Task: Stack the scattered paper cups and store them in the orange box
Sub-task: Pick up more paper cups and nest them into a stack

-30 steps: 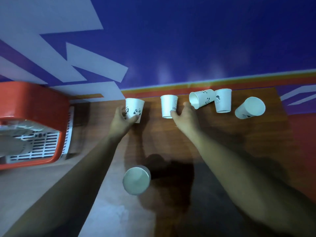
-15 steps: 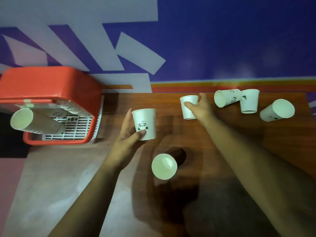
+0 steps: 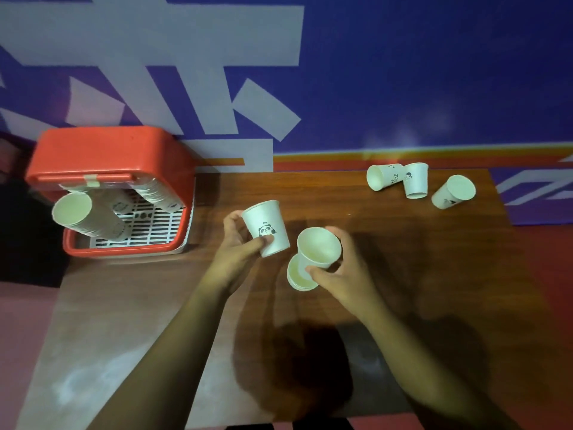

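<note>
Since half a second ago we have drawn both hands back toward us, each bringing a cup with it. Our left hand (image 3: 240, 243) grips a panda cup (image 3: 266, 228) upside down, thumb on the printed side, fingers behind it. Our right hand (image 3: 339, 273) is clenched around a second cup (image 3: 318, 248), mouth tilted up toward us, just right of the panda cup and apart from it. Directly under the right hand, a third cup (image 3: 298, 276) stands on the counter (image 3: 403, 243), its rim partly hidden by the held one. Well beyond the right hand, near the far edge, three more cups sit close together: a tipped cup (image 3: 384, 176) touching an inverted cup (image 3: 416, 180), and a leaning cup (image 3: 453, 192) just to their right. Left of the left hand, the orange box (image 3: 108, 156) holds stacked cups (image 3: 90, 217) lying on a white grid.
</note>
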Available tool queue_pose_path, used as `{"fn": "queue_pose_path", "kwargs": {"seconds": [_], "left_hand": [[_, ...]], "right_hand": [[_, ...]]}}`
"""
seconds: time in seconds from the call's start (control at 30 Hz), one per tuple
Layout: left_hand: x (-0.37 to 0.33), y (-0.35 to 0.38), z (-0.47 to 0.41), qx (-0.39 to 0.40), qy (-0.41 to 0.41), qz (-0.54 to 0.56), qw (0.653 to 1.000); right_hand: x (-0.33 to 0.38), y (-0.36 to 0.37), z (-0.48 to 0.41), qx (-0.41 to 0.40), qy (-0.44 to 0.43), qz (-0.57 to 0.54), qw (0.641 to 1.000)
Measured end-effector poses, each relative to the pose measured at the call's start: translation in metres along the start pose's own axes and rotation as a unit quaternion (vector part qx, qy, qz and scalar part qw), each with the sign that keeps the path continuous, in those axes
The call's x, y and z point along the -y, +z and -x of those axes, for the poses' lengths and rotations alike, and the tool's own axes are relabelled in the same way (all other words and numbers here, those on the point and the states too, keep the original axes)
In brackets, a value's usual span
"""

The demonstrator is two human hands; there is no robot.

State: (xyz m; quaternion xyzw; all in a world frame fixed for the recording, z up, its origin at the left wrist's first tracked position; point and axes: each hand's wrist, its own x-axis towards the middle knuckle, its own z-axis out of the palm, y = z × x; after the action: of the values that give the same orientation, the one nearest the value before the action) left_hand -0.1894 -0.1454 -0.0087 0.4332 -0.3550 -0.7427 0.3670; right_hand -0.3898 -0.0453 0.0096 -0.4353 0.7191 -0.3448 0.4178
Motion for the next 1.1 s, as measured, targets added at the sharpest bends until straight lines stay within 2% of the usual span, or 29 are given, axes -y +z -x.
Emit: {"fn": "queue_pose_path", "kwargs": {"seconds": [0.07,0.17,0.23,0.3,0.37,0.43,0.53,0.6,0.7,0.8,0.93,1.1], "left_hand": [[-0.004,0.002,0.006,0.014,0.006,-0.043,0.999],[-0.005,0.0,0.011,0.029,-0.005,-0.081,0.996],[-0.004,-0.002,0.015,0.041,-0.013,-0.1,0.994],[-0.004,-0.001,0.019,0.053,-0.006,-0.133,0.99],[-0.003,0.006,0.025,0.067,0.002,-0.16,0.985],[-0.001,0.014,0.031,0.082,0.02,-0.192,0.978],[0.005,0.024,0.034,0.101,0.056,-0.261,0.958],[0.015,0.029,0.031,0.111,0.106,-0.328,0.932],[0.027,0.032,0.027,0.125,0.145,-0.413,0.89],[0.037,0.026,0.024,0.155,0.117,-0.446,0.874],[0.045,0.013,0.023,0.201,0.072,-0.468,0.858],[0.052,0.006,0.02,0.208,0.016,-0.456,0.865]], "right_hand": [[-0.007,0.01,0.001,-0.016,-0.011,0.044,0.999],[-0.02,0.025,0.005,-0.044,-0.071,0.126,0.989],[-0.027,0.03,0.008,-0.026,-0.096,0.153,0.983],[-0.031,0.029,0.008,0.001,-0.077,0.157,0.985],[-0.029,0.022,0.008,0.017,-0.015,0.119,0.993],[-0.02,0.01,0.011,0.017,0.038,0.0,0.999],[-0.003,-0.002,0.018,0.017,0.025,-0.141,0.99],[0.006,-0.002,0.021,0.002,0.014,-0.159,0.987],[0.007,0.005,0.016,-0.011,0.008,-0.103,0.995],[-0.005,0.013,0.01,-0.008,-0.005,-0.033,0.999],[-0.03,0.018,0.013,0.024,-0.005,-0.005,1.0],[-0.049,0.025,0.014,0.029,-0.012,-0.002,0.999]]}}
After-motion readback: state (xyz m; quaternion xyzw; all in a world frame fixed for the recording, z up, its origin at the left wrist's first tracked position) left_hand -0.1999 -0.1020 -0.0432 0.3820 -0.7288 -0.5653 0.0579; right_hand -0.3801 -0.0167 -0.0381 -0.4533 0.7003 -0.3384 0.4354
